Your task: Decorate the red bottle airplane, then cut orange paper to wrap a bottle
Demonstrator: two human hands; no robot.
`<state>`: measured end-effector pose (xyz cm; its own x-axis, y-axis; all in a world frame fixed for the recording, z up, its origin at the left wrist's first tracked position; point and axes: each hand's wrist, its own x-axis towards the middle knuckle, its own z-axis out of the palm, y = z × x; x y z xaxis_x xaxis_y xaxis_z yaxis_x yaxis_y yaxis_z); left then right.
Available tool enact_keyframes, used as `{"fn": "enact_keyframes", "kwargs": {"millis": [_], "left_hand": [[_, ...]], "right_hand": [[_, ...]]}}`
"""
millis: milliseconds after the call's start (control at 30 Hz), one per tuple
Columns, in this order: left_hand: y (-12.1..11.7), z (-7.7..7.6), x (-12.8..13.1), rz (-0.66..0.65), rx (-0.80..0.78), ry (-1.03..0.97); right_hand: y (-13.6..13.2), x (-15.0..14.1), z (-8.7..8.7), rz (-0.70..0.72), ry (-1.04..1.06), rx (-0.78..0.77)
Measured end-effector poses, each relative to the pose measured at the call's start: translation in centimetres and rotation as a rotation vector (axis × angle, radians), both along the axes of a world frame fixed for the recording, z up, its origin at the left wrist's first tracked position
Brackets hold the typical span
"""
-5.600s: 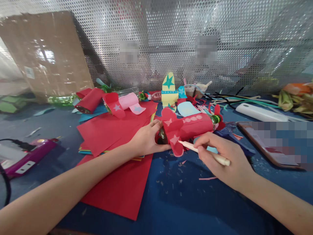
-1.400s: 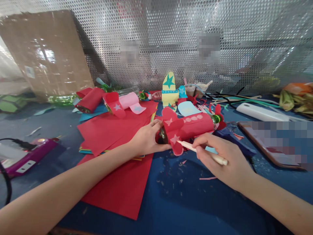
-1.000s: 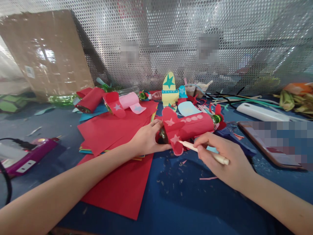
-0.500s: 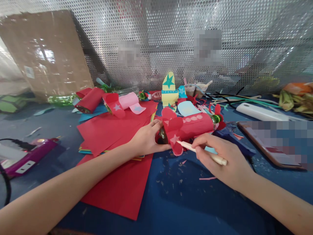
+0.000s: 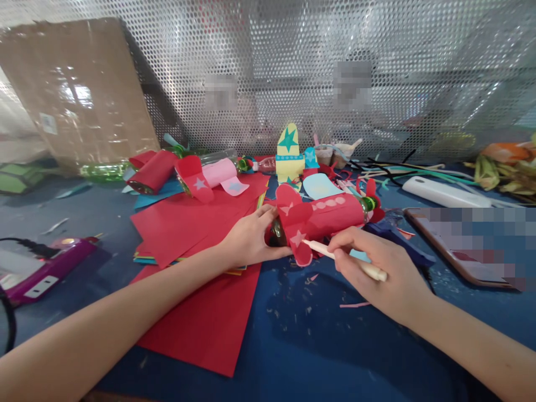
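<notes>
Centrally, a bottle wrapped in red paper lies on its side between two hands.
Behind it are small cups, their contents too small to tell, near a yellow paper piece; a green bottle lies by the leaning cardboard. Red sheets overlap on the blue tabletop, before a perforated metallic screen. The left hand curls around the wrapped bottle's base; the right hand pinches a cream pen, tip at a pale star on the paper fin.
</notes>
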<state>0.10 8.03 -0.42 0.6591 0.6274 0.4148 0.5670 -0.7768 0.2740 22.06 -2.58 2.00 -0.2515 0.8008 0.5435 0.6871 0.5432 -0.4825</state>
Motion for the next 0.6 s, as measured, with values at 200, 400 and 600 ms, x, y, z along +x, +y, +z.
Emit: {"fn": "enact_keyframes", "kwargs": {"millis": [200,400,600], "left_hand": [[0.12,-0.16,-0.09,0.003,-0.003,-0.002],[0.21,-0.40,-0.15,0.010,-0.001,0.004],[0.16,-0.34,-0.07,0.005,0.021,-0.001]], "right_hand": [[-0.03,0.05,0.09,-0.011,-0.008,-0.016],[0.03,0.09,-0.08,0.002,-0.018,-0.007],[0.03,0.07,-0.05,0.004,-0.008,0.000]]}}
